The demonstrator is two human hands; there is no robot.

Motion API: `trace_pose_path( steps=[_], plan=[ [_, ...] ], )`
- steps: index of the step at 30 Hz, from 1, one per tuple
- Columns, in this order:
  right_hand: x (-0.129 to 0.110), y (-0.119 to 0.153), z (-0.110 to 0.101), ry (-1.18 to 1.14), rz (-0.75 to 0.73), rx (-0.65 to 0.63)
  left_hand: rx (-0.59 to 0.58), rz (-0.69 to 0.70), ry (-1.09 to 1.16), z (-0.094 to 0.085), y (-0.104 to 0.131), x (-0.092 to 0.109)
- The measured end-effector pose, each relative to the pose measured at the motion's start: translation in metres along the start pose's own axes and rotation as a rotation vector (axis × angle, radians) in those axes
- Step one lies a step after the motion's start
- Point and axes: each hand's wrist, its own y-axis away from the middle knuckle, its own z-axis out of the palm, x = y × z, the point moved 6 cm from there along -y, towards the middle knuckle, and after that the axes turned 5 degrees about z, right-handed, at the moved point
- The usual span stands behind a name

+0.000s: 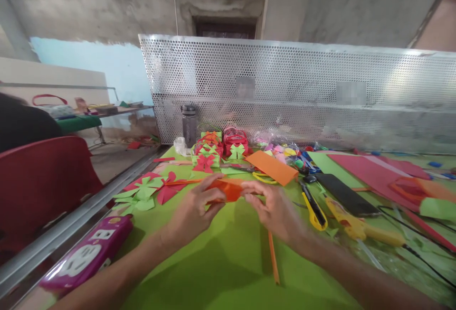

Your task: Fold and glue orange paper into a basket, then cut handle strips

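Between both hands, raised above the green table surface (pixel 213 267), is a piece of folded orange paper (pixel 231 190). My left hand (pixel 199 203) pinches its left end, with thumb and fingers curled round it. At the right end, the fingertips of my right hand (pixel 272 205) are closed on the same paper. A narrow orange strip (pixel 273 258) lies below my right hand. Left of my left hand lie red paper petals (pixel 167 189) and light green paper petals (pixel 142 191). Part of the orange paper is hidden behind the fingers.
To the right lie a yellow utility knife (pixel 313 208), a yellow glue gun (pixel 356 222) with a cord, and a black phone (pixel 345 193). Small paper baskets (pixel 235 141) with bows and a bottle (pixel 189 125) stand at the back. A purple pencil case (pixel 89 253) lies left.
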Motion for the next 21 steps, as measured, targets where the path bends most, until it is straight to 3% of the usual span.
trace_pose_path(
  steps=[7,14,21],
  plan=[
    [-0.003,-0.005,-0.026,-0.002,-0.097,0.193,0.102,-0.403,0.586,-0.002,-0.001,-0.029],
    [-0.008,-0.005,-0.040,-0.082,-0.304,0.289,0.095,-0.580,0.891,-0.001,0.002,-0.041],
    [-0.014,-0.006,-0.032,-0.066,-0.368,-0.001,0.112,-0.661,1.152,0.003,0.004,-0.047]
  ],
)
